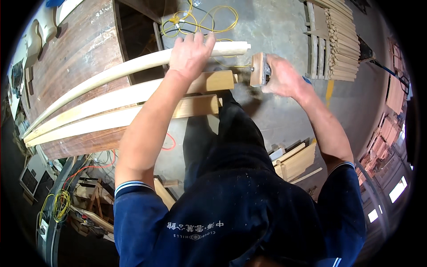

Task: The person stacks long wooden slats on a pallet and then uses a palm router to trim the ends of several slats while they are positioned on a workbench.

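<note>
Pale, curved wooden rail held near its stepped end.
Left hand, fingers curled over the rail, apparently steadies its overhang beyond the brown wooden bench; right hand clamps a tan wooden block just beyond.
</note>
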Motion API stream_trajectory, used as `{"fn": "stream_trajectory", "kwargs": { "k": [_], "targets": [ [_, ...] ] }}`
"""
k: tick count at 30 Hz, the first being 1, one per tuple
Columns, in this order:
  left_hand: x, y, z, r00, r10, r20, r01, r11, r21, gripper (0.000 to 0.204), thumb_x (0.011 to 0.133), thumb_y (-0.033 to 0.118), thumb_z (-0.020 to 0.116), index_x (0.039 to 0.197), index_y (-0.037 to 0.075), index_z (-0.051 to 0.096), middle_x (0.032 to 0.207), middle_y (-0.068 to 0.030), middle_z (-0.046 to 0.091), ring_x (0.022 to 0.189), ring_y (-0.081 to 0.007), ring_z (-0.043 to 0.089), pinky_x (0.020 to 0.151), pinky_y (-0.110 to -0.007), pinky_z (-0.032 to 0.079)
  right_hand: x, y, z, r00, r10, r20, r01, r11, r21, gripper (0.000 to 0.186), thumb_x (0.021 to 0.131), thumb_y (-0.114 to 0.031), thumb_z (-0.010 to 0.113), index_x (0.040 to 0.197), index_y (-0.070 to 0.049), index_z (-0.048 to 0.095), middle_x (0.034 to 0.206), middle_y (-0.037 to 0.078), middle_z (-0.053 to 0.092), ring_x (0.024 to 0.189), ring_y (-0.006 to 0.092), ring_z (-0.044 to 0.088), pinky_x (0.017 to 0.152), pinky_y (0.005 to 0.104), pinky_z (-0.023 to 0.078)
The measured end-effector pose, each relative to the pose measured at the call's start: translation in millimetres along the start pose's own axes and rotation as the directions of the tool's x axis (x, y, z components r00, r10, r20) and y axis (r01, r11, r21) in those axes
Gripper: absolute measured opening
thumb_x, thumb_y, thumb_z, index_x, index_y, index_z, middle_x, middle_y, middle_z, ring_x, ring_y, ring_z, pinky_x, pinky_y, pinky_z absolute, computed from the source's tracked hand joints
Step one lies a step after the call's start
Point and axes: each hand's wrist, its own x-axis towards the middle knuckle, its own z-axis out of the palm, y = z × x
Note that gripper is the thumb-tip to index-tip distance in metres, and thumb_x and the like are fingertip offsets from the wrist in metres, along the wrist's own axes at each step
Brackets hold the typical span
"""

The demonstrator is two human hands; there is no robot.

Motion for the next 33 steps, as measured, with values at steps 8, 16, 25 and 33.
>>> {"fn": "stream_trajectory", "kwargs": {
  "k": [8, 16, 25, 33],
  "targets": [
    [24, -24, -16, 0.859, 0.018, 0.511, 0.148, 0.948, -0.283, 0.043, 0.082, 0.018, 0.076, 0.118, 0.002, 0.057, 0.105, -0.0206, 0.069, 0.105, -0.0389, 0.068, 0.092, -0.048, 0.055, 4, -4, -7, 1.000, -0.006, -0.024, 0.006, 1.000, 0.005, 0.058, 0.061, -0.016, 0.081, 0.112, 0.003, 0.063, 0.111, 0.025, 0.067, 0.107, 0.0438, 0.065, 0.096, 0.0462, 0.054],
    [14, -17, -8, 0.874, 0.021, 0.486, 0.144, 0.943, -0.299, 0.040, 0.083, 0.022, 0.081, 0.112, 0.003, 0.062, 0.105, -0.0187, 0.069, 0.103, -0.0379, 0.068, 0.089, -0.047, 0.055, 23, -2, -7, 0.999, -0.014, 0.041, 0.017, 0.996, -0.089, 0.056, 0.063, -0.013, 0.082, 0.112, 0.005, 0.061, 0.112, 0.026, 0.066, 0.109, 0.0456, 0.063, 0.095, 0.0495, 0.053],
    [9, -18, -4, 0.892, -0.008, 0.452, 0.179, 0.924, -0.338, 0.033, 0.081, 0.019, 0.081, 0.106, 0.005, 0.065, 0.102, -0.0161, 0.070, 0.100, -0.0367, 0.068, 0.087, -0.047, 0.055, 37, -5, -13, 0.992, -0.079, 0.094, 0.094, 0.980, -0.173, 0.053, 0.065, -0.014, 0.081, 0.109, 0.005, 0.060, 0.114, 0.026, 0.065, 0.110, 0.0459, 0.063, 0.097, 0.0483, 0.053],
    [13, -16, -4, 0.885, -0.030, 0.466, 0.204, 0.923, -0.327, 0.031, 0.082, 0.019, 0.080, 0.105, 0.005, 0.065, 0.102, -0.0150, 0.070, 0.098, -0.0362, 0.069, 0.087, -0.046, 0.056, 42, -3, -10, 0.991, -0.115, 0.073, 0.128, 0.970, -0.205, 0.050, 0.063, -0.015, 0.080, 0.105, 0.005, 0.060, 0.109, 0.027, 0.065, 0.106, 0.0466, 0.064, 0.094, 0.0493, 0.053]
  ]
}}
